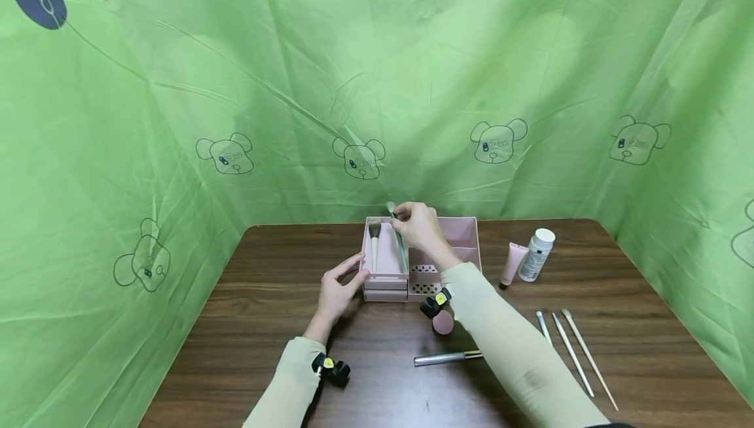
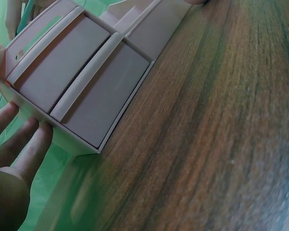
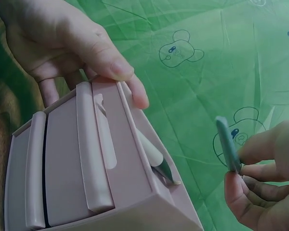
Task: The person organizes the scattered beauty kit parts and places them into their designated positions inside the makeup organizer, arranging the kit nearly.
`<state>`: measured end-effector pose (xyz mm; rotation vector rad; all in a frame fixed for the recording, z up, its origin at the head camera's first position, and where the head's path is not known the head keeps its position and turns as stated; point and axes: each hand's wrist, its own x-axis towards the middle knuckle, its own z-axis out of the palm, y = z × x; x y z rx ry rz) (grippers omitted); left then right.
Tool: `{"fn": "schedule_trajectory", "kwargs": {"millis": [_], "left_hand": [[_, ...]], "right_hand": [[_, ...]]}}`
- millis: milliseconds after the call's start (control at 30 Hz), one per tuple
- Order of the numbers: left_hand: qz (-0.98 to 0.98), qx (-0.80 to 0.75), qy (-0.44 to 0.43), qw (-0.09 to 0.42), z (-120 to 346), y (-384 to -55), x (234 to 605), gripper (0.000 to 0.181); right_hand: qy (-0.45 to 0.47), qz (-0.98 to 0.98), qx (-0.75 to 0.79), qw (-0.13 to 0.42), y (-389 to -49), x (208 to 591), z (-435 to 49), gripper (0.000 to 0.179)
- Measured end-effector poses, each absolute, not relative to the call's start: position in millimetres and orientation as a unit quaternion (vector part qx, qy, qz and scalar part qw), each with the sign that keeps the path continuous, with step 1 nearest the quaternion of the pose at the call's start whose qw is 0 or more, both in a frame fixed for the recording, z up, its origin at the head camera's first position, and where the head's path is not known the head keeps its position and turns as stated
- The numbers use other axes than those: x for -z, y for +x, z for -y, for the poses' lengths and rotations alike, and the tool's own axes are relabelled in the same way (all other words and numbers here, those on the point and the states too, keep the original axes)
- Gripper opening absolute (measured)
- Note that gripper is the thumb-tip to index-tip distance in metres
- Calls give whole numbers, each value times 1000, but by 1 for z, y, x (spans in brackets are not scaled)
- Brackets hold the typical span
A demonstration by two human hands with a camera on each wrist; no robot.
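A pink desk organizer with two small drawers stands near the table's back edge. My left hand rests against its left side, fingers fairly straight along the wall and thumb at the front top corner. Over the upper left compartment, my right hand pinches a slim green makeup brush between thumb and fingers. The brush is tilted, pale tip up; its lower end reaches down toward the compartment. Beside it, a white-handled makeup brush with dark bristles lies inside that compartment.
On the right stand a pink squeeze tube and a white bottle. Three thin brushes lie nearer the front right. A round pink item and a silver tube-like item lie before the organizer. Green curtain surrounds the table.
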<state>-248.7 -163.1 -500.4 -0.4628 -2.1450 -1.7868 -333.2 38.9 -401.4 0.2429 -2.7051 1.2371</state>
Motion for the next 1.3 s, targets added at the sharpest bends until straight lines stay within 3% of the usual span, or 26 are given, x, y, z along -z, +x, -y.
{"fn": "schedule_trajectory", "kwargs": {"millis": [1300], "left_hand": [[741,637,-157,147,164,-253,506,40]], "right_hand": [[69,904,-418,63,-334,407,-29,21]]}}
